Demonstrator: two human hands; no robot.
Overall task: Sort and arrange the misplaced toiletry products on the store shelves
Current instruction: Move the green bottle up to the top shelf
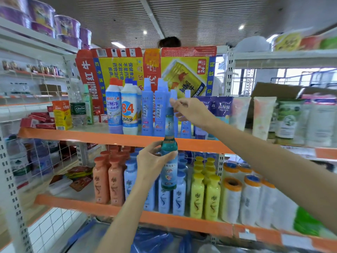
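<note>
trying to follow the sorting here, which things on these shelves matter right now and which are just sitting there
In play:
- green bottle, held by the left hand
- right hand, reaching among the tall blue bottles on the upper shelf

Just sitting there:
- 84 disinfectant bottle
- water bottle
- yellow bottles
- orange bottles
- Red Bull cardboard

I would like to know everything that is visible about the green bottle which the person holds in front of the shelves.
The green bottle is slim, with see-through teal-green liquid, a blue cap on a narrow neck and a pale label with Chinese writing and a small picture. It looks like glass or clear plastic. It stands upright in the air, before the orange shelf edge. The left hand has its grip on the middle; the right hand is by the cap, contact unclear.
</note>
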